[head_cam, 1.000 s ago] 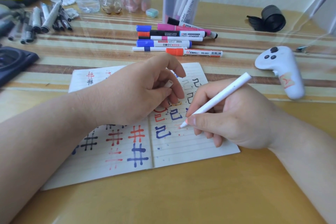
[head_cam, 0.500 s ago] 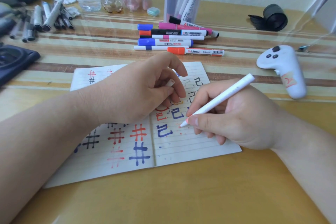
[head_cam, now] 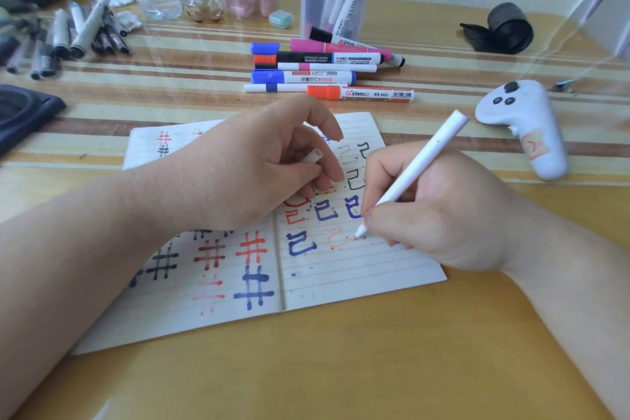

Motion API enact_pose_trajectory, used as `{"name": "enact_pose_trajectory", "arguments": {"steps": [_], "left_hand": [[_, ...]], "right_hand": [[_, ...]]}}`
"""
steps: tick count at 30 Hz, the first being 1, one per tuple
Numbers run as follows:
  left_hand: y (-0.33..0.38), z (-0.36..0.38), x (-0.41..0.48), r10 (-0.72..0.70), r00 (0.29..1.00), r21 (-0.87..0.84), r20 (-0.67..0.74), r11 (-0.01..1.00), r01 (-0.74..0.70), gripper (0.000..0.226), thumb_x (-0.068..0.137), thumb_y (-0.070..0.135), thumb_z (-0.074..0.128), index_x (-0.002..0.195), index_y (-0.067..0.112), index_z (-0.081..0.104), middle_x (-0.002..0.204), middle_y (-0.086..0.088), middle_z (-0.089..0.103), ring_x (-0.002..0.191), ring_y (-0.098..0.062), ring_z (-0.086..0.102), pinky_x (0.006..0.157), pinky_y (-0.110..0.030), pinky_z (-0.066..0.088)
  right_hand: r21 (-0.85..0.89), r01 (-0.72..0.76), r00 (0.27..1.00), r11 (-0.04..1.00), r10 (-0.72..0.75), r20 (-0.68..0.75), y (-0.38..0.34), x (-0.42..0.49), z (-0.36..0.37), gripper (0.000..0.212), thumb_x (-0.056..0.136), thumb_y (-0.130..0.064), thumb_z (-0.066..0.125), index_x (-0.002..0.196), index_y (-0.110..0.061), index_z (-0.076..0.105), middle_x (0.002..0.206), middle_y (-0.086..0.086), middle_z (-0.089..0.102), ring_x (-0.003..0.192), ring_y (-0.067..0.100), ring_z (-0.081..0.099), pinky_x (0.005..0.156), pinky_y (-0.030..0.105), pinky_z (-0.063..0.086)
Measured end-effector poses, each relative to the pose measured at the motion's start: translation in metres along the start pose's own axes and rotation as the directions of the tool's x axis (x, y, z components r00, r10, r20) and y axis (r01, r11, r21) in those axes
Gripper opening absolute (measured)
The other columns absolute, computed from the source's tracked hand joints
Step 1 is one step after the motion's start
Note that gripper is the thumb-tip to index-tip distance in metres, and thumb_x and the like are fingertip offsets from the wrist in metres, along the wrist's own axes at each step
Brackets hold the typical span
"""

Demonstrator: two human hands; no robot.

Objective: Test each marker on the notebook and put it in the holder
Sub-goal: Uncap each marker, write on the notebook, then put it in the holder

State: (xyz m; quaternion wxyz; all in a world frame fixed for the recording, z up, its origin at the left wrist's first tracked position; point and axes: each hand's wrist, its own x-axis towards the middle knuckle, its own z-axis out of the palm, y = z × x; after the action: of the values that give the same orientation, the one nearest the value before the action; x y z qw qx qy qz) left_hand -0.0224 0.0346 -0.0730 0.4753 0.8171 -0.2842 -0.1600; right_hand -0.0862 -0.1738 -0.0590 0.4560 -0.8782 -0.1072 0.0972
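Wooden table (head_cam: 341,368) carries all of it. The notebook (head_cam: 358,283) lies open and flat near you, both pages crowded with test marks. Well behind it the clear holder (head_cam: 317,0) stands upright with several markers inside, and a row of capped markers (head_cam: 320,75) lies just in front of it.

Your left hand (head_cam: 245,174) rests across the notebook's fold. Your right hand (head_cam: 443,215) sits with its heel on the right page.

What could go wrong, as I judge it: the stroke you are drawing looks faint, so bearing down for more ink could crush the nib or tear the paper. Your right hand's heel could smear fresh marks. Easing your left hand off could let the notebook slide.

The white marker (head_cam: 422,167) is pinched in your right hand in a writing hold, its barrel slanting up and away past your knuckles. Its cap (head_cam: 313,157) sits in your left hand's curled fingers. The tip touches the page just beside your right fingertips, at the end of a pale orange line.
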Motion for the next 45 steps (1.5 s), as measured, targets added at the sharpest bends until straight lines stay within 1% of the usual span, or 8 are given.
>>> {"name": "enact_pose_trajectory", "arguments": {"steps": [4, 7, 11, 16, 23, 36, 40, 45], "left_hand": [[0.001, -0.001, 0.0, -0.011, 1.0, -0.03, 0.008, 0.999, 0.011, 0.028, 0.099, 0.001, 0.059, 0.11, 0.026, 0.055, 0.097, 0.006, 0.078, 0.088, -0.015, 0.074, 0.077, -0.034, 0.056], [0.002, -0.001, 0.0, -0.023, 1.0, -0.067, 0.013, 0.997, 0.024, 0.026, 0.098, 0.002, 0.062, 0.111, 0.023, 0.054, 0.097, 0.007, 0.079, 0.089, -0.014, 0.076, 0.079, -0.035, 0.06], [0.001, -0.002, 0.0, -0.011, 1.0, -0.047, 0.01, 0.999, 0.012, 0.031, 0.095, 0.003, 0.066, 0.112, 0.025, 0.053, 0.096, 0.008, 0.079, 0.088, -0.026, 0.075, 0.085, -0.049, 0.06], [0.001, 0.0, -0.001, 0.006, 1.0, -0.028, 0.003, 1.0, -0.006, 0.035, 0.093, 0.003, 0.069, 0.113, 0.028, 0.054, 0.094, 0.008, 0.079, 0.084, -0.032, 0.072, 0.086, -0.058, 0.056], [0.001, 0.0, -0.001, 0.019, 1.0, 0.002, 0.01, 1.0, -0.019, 0.039, 0.094, 0.007, 0.07, 0.112, 0.037, 0.054, 0.095, 0.014, 0.079, 0.092, -0.038, 0.071, 0.09, -0.057, 0.056], [0.005, 0.001, -0.004, 0.056, 0.998, 0.133, 0.018, 0.989, -0.058, 0.033, 0.095, 0.016, 0.069, 0.114, 0.038, 0.055, 0.095, 0.024, 0.076, 0.084, -0.014, 0.073, 0.079, -0.04, 0.056], [0.006, 0.0, -0.006, 0.092, 0.996, -0.088, 0.001, 0.992, -0.091, 0.025, 0.09, 0.026, 0.072, 0.111, 0.027, 0.059, 0.091, 0.005, 0.08, 0.079, -0.028, 0.073, 0.076, -0.049, 0.059], [0.01, -0.004, -0.004, 0.124, 0.988, -0.229, -0.09, 0.963, -0.142, 0.03, 0.081, 0.034, 0.072, 0.087, 0.006, 0.063, 0.065, -0.007, 0.073, 0.053, -0.023, 0.061, 0.054, -0.028, 0.051]], "right_hand": [[0.225, 0.051, 0.991, 0.973, -0.022, -0.132, 0.01, 0.001, -0.001, 0.006, 0.074, -0.007, 0.066, 0.07, -0.007, 0.062, 0.051, 0.006, 0.054, 0.045, 0.015, 0.045, 0.042, 0.021, 0.034], [0.421, 0.149, 0.968, 0.895, -0.044, -0.248, 0.016, 0.006, -0.003, 0.007, 0.077, -0.001, 0.066, 0.074, -0.004, 0.06, 0.05, 0.009, 0.049, 0.043, 0.021, 0.038, 0.042, 0.019, 0.03], [0.509, 0.243, 0.957, 0.826, -0.117, -0.267, 0.012, 0.006, 0.0, 0.008, 0.08, -0.002, 0.07, 0.078, -0.006, 0.063, 0.053, 0.013, 0.048, 0.044, 0.022, 0.034, 0.043, 0.02, 0.028], [0.554, 0.248, 0.961, 0.795, -0.13, -0.244, 0.011, 0.003, 0.001, 0.01, 0.076, -0.015, 0.069, 0.081, -0.008, 0.072, 0.067, 0.019, 0.062, 0.054, 0.025, 0.05, 0.04, 0.021, 0.027], [0.522, 0.237, 0.951, 0.819, -0.085, -0.297, 0.01, 0.006, 0.003, 0.009, 0.08, -0.005, 0.059, 0.074, -0.008, 0.066, 0.065, 0.016, 0.065, 0.052, 0.022, 0.054, 0.039, 0.02, 0.029], [0.401, 0.276, 0.946, 0.874, -0.172, -0.275, 0.01, 0.005, 0.007, 0.006, 0.084, -0.006, 0.067, 0.081, -0.002, 0.067, 0.068, 0.008, 0.07, 0.053, 0.015, 0.057, 0.049, 0.012, 0.04], [0.459, 0.276, 0.949, 0.845, -0.165, -0.268, 0.011, 0.005, 0.004, 0.004, 0.081, -0.007, 0.078, 0.083, -0.009, 0.075, 0.069, 0.011, 0.07, 0.055, 0.018, 0.058, 0.045, 0.018, 0.038], [0.692, 0.234, 0.971, 0.683, -0.125, -0.205, 0.012, 0.006, -0.001, 0.021, 0.073, -0.025, 0.077, 0.089, -0.011, 0.08, 0.081, 0.019, 0.072, 0.068, 0.028, 0.06, 0.042, 0.024, 0.034]]}}
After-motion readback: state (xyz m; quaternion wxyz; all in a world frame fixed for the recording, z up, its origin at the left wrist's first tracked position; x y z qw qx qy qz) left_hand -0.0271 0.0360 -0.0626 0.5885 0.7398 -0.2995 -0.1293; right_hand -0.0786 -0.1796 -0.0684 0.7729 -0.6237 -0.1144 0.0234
